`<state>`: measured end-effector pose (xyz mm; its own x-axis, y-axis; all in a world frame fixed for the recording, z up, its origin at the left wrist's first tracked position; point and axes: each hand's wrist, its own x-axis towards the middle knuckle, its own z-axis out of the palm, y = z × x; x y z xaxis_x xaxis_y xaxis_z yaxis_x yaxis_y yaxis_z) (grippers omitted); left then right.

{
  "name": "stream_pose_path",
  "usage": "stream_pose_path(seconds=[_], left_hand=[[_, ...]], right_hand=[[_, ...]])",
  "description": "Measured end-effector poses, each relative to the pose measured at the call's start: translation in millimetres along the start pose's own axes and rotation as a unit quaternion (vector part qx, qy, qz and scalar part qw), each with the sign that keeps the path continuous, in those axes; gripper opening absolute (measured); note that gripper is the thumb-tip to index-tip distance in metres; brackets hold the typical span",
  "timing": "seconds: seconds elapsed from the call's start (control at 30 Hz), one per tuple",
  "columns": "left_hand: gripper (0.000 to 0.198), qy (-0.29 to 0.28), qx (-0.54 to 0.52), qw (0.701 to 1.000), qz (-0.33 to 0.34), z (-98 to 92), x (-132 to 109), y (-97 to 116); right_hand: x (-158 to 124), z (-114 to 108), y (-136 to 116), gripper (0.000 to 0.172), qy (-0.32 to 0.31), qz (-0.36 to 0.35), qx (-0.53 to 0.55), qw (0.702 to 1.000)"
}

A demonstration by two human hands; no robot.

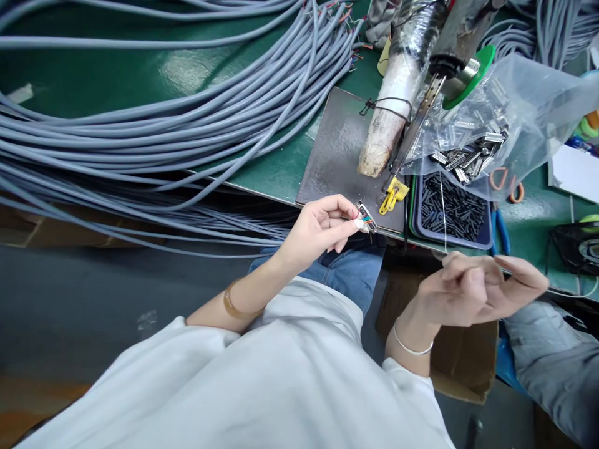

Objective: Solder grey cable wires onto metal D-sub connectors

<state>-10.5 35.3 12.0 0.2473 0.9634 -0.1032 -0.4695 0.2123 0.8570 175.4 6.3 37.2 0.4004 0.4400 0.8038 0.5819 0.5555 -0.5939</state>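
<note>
My left hand [322,226] pinches a small metal multi-pin connector [367,217] by its end, with short coloured wires joined to it. Just beyond it on the dark mat lies a yellow clip-like piece [394,196], under the tip of the soldering iron [416,134]. My right hand [477,290] is raised off the table's front edge, fingers curled and pinched on a thin strand of solder wire [443,212]. That strand runs up toward the green-rimmed spool [486,65]. The right fingertips partly hide the strand's end.
Grey cables [234,134] lie bundled across the left of the green table. A tray of black tubes [452,209] stands at the right, below a plastic bag of metal connectors [472,156]. Orange-handled scissors [515,187] lie beside it. Another person's leg [552,362] shows at right.
</note>
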Motion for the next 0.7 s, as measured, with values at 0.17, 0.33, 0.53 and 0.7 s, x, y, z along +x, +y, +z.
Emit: stream_pose_path(seconds=[0.17, 0.33, 0.53, 0.7], left_hand=[[0.029, -0.024, -0.031, 0.999, -0.016, -2.3, 1.6, 6.3], [0.030, -0.028, -0.019, 0.999, -0.014, -2.9, 3.2, 7.6], [0.027, 0.000, 0.084, 0.996, 0.003, 0.6, 8.0, 0.9], [0.024, 0.048, 0.111, 0.992, 0.035, 8.1, 16.2, -2.5]], right_hand=[[-17.1, 4.9, -3.5, 0.022, -0.115, 0.050, -0.044, 0.991], [-37.2, 13.7, -0.3, 0.005, -0.239, 0.134, 0.002, 0.962], [-32.4, 22.9, 10.8, 0.010, -0.246, -0.004, -0.077, 0.966], [-28.9, 26.4, 18.0, 0.017, -0.254, -0.081, -0.094, 0.959]])
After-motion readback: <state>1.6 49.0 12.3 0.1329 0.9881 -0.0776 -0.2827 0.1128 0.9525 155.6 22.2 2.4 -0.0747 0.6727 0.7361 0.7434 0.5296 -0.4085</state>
